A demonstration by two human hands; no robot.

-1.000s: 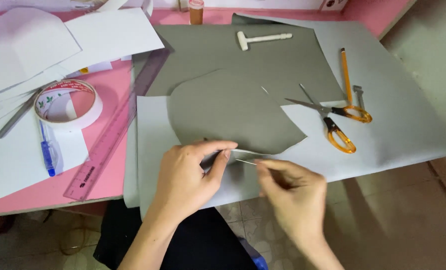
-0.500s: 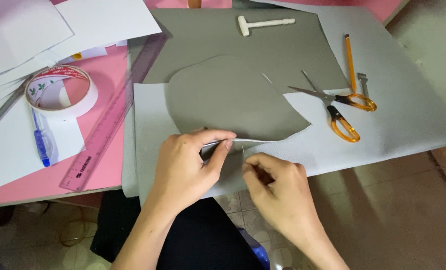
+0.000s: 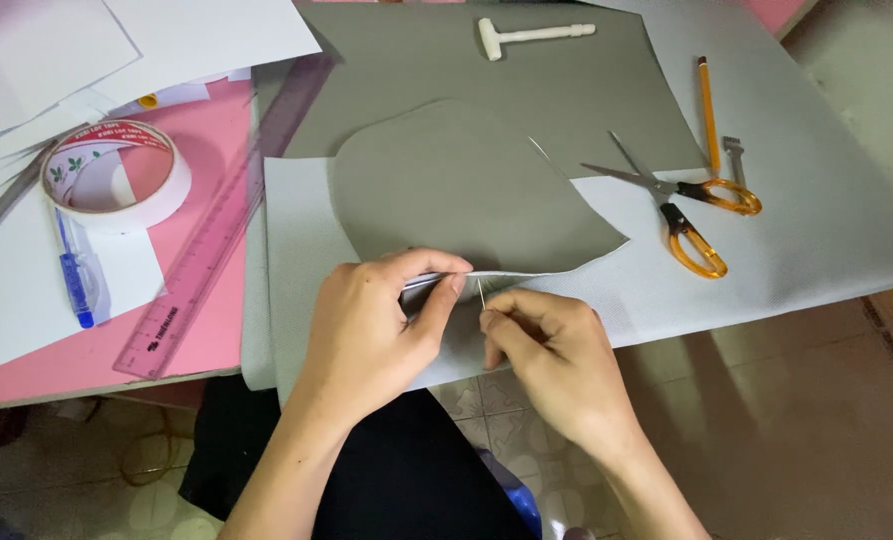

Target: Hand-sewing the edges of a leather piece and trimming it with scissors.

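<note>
My left hand (image 3: 371, 325) pinches the folded near edge of a dark grey cut fabric piece (image 3: 466, 190), which lies on a lighter grey sheet (image 3: 816, 210). My right hand (image 3: 551, 350) sits close beside it, fingertips closed on a thin needle (image 3: 480, 294) that stands up just under the pinched edge. A fine thread (image 3: 546, 158) curls up off the fabric farther back. Both hands hover over the table's near edge, above my dark lap.
Orange-handled scissors (image 3: 681, 205) and an orange pencil (image 3: 708, 105) lie to the right. A white T-shaped tool (image 3: 531, 34) is at the back. On the pink table (image 3: 206, 345) to the left are a clear pink ruler (image 3: 201, 270), a tape roll (image 3: 116, 175), a blue pen (image 3: 74, 285) and white papers (image 3: 26, 60).
My right hand has moved left, close to the left hand, bringing the needle to the pinched fabric edge. The view has shifted slightly nearer.
</note>
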